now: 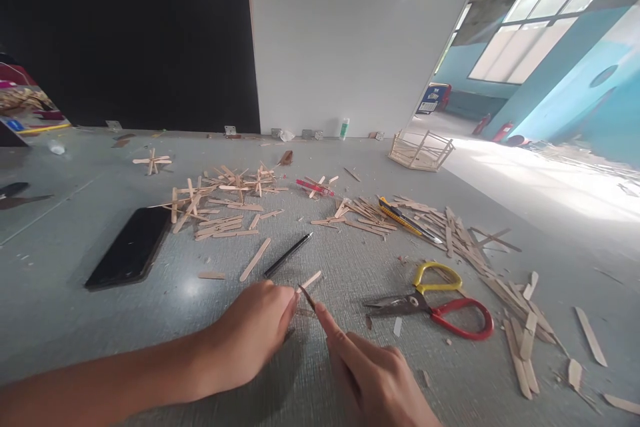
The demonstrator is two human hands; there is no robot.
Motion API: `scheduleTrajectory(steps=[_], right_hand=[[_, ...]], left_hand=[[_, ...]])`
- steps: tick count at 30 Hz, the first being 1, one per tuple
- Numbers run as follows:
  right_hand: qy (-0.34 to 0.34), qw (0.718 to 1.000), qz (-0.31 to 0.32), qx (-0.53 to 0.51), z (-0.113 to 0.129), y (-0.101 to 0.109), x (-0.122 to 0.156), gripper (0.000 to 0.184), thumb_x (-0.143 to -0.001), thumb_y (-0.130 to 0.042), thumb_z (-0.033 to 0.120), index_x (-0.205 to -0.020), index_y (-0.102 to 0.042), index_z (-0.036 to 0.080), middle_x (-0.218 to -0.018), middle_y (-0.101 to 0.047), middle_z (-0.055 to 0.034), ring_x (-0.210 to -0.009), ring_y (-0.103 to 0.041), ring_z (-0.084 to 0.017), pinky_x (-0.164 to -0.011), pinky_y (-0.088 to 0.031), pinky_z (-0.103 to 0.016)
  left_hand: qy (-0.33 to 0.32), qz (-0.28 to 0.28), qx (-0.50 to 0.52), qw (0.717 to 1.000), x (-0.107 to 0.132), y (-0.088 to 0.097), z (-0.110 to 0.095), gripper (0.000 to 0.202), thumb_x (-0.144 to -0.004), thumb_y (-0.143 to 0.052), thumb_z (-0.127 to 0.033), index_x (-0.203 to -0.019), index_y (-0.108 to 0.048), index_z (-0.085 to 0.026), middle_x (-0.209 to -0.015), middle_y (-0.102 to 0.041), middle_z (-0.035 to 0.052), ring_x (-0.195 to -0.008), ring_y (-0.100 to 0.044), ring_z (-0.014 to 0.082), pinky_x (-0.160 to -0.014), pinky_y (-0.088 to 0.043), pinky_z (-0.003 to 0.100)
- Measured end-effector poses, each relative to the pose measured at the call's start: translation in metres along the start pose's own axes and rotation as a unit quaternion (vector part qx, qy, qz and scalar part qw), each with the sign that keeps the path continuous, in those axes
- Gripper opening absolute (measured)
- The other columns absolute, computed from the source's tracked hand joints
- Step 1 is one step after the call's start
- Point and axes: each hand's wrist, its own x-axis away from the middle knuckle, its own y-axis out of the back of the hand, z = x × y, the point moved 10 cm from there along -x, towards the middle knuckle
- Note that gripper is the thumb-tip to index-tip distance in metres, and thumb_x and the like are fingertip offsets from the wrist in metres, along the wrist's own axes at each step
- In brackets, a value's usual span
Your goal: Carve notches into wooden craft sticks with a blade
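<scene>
My left hand (257, 330) is closed around a wooden craft stick (313, 279), whose rounded end sticks out past the fingertips. In my right hand (373, 367) is a thin dark blade (307, 297); the index finger is stretched along its back. The blade's tip touches or nearly touches the stick beside my left thumb. How the rest of the blade is gripped stays hidden behind my fingers. Just beyond the hands lie a black pen (289, 255) and a loose craft stick (255, 259). Scissors (425, 303) with yellow and red handles rest open to the right.
A black phone (129, 247) lies at left. Loose sticks (230, 223) and joined pieces spread across the grey table (200, 360). A yellow utility knife (407, 219) lies on the right-hand sticks. Farther back are a stick frame (421, 151), a small bottle (345, 128) and upright panels (345, 33).
</scene>
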Motion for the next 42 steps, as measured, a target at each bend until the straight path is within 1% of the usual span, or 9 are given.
scheduleTrajectory(steps=[5,13,16,19,25,31,35,39,42], right_hand=[[0.015,0.999,-0.015,0.029,0.005,0.004,-0.002,0.054,-0.106,-0.04,0.013,-0.16,-0.041,0.011,-0.068,-0.066,0.0013,-0.044,-0.059,-0.014,-0.045,-0.047,-0.023],[0.036,0.997,-0.015,0.066,0.006,0.001,-0.002,0.058,-0.106,-0.04,0.013,-0.164,-0.034,0.013,-0.069,-0.067,0.0007,-0.047,-0.065,-0.015,-0.045,-0.05,-0.024],[0.044,0.995,-0.017,0.086,0.007,0.001,-0.001,0.054,-0.106,-0.039,0.012,-0.16,-0.041,0.009,-0.066,-0.066,0.001,-0.043,-0.063,-0.015,-0.043,-0.048,-0.024],[0.037,0.996,-0.007,0.076,0.008,0.001,-0.004,0.051,-0.105,-0.04,0.011,-0.155,-0.049,0.006,-0.068,-0.069,-0.0007,-0.046,-0.065,-0.014,-0.044,-0.049,-0.022],[-0.003,0.999,0.014,0.044,0.003,0.001,-0.009,0.052,-0.102,-0.04,0.01,-0.151,-0.054,0.005,-0.064,-0.07,-0.0002,-0.045,-0.065,-0.014,-0.044,-0.045,-0.023],[-0.016,0.999,0.034,0.034,-0.002,-0.004,-0.006,0.054,-0.101,-0.042,0.01,-0.153,-0.052,0.008,-0.066,-0.071,-0.0005,-0.047,-0.066,-0.014,-0.045,-0.042,-0.024],[-0.026,0.998,0.052,0.022,0.001,-0.003,-0.01,0.053,-0.1,-0.039,0.01,-0.149,-0.057,0.006,-0.064,-0.07,-0.0011,-0.047,-0.065,-0.014,-0.045,-0.042,-0.024],[-0.042,0.998,0.038,-0.003,0.001,0.002,-0.013,0.051,-0.101,-0.038,0.012,-0.146,-0.061,0.007,-0.063,-0.07,-0.0005,-0.044,-0.06,-0.012,-0.045,-0.043,-0.023],[-0.023,0.999,0.027,-0.004,0.002,0.002,-0.01,0.051,-0.102,-0.039,0.013,-0.149,-0.058,0.009,-0.068,-0.071,-0.0017,-0.049,-0.063,-0.013,-0.048,-0.045,-0.023]], left_hand=[[0.004,0.009,-0.005,1.0,-0.002,0.004,-0.005,0.037,-0.103,-0.031,-0.021,-0.067,-0.039,-0.023,-0.056,-0.043,-0.0035,-0.049,-0.033,0.0135,-0.052,-0.021,0.032],[0.002,0.014,-0.005,1.0,-0.001,0.005,-0.007,0.036,-0.102,-0.032,-0.02,-0.066,-0.036,-0.023,-0.055,-0.039,-0.0047,-0.05,-0.03,0.0131,-0.051,-0.021,0.031],[0.001,0.002,-0.011,1.0,-0.001,0.002,-0.004,0.036,-0.102,-0.033,-0.02,-0.066,-0.039,-0.022,-0.055,-0.041,-0.0044,-0.05,-0.03,0.013,-0.052,-0.021,0.031],[0.0,-0.009,-0.016,1.0,0.0,0.0,-0.001,0.036,-0.102,-0.033,-0.019,-0.067,-0.044,-0.022,-0.055,-0.043,-0.0038,-0.049,-0.032,0.013,-0.052,-0.021,0.031],[-0.009,-0.012,-0.014,1.0,0.001,-0.001,-0.001,0.034,-0.101,-0.038,-0.018,-0.07,-0.051,-0.021,-0.056,-0.049,-0.0023,-0.047,-0.039,0.0142,-0.051,-0.021,0.032],[0.002,-0.008,-0.006,1.0,0.001,0.004,-0.004,0.036,-0.101,-0.037,-0.018,-0.067,-0.046,-0.023,-0.055,-0.047,-0.0022,-0.048,-0.04,0.0152,-0.051,-0.021,0.032],[0.007,0.009,0.012,1.0,0.001,0.006,-0.006,0.034,-0.1,-0.039,-0.02,-0.066,-0.04,-0.024,-0.055,-0.045,-0.003,-0.048,-0.037,0.0148,-0.051,-0.021,0.032],[0.013,0.003,0.042,0.999,0.002,0.01,-0.007,0.037,-0.104,-0.032,-0.026,-0.067,-0.038,-0.024,-0.061,-0.047,-0.002,-0.056,-0.039,0.016,-0.057,-0.024,0.033],[0.024,-0.004,0.08,0.996,0.004,0.013,-0.006,0.041,-0.107,-0.028,-0.033,-0.069,-0.041,-0.024,-0.066,-0.048,-0.0018,-0.062,-0.043,0.0174,-0.061,-0.027,0.033]])
